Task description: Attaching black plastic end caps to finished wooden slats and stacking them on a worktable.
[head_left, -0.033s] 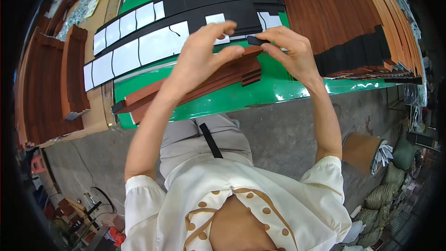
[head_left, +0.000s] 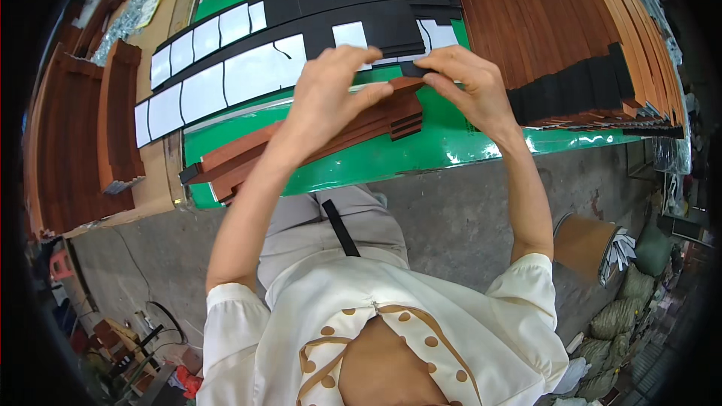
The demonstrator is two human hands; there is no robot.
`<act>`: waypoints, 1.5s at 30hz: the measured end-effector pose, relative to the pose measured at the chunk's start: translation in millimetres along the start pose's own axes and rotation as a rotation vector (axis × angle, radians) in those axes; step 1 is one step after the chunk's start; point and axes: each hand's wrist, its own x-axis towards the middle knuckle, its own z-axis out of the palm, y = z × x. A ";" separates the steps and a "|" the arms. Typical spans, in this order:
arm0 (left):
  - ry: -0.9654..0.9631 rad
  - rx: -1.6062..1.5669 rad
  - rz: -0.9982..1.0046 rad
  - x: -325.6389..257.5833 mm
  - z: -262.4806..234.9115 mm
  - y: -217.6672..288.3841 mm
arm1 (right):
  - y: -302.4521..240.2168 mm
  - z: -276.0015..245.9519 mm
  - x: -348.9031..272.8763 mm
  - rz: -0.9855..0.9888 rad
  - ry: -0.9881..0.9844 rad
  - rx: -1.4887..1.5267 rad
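My right hand [head_left: 475, 89] pinches a small black strip [head_left: 411, 69] between thumb and fingertips, at the right end of a reddish-brown wood-look board [head_left: 404, 90]. My left hand [head_left: 325, 105] hovers over that board, its thumb and fingers apart with nothing between them. Several such brown boards [head_left: 338, 140] lie slantwise along the front of the green table [head_left: 451, 143]. Just beyond my hands are black sheets [head_left: 316, 0], cut in strips. White squares of backing [head_left: 256, 71] cover parts of them.
Tall stacks of brown boards stand right [head_left: 534, 22] and left [head_left: 68, 135]; the right stack has black pieces [head_left: 575, 83] along its near ends. A brown drum [head_left: 583, 248] holding white scraps stands on the floor at right.
My left hand has shifted slightly down and to the right, away from the white squares. My right hand keeps its pinch on the black strip, almost unmoved.
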 end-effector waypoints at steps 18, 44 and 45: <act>0.059 0.234 -0.121 -5.6 38.1 -4.0 | 30.9 18.4 -9.9 0.050 -0.112 -0.068; 0.126 0.233 -0.044 -7.1 39.4 -2.1 | 32.1 18.1 -6.6 0.027 -0.126 -0.050; 0.139 0.223 -0.044 -7.2 39.6 -1.6 | 31.8 18.1 -7.0 0.028 -0.126 -0.051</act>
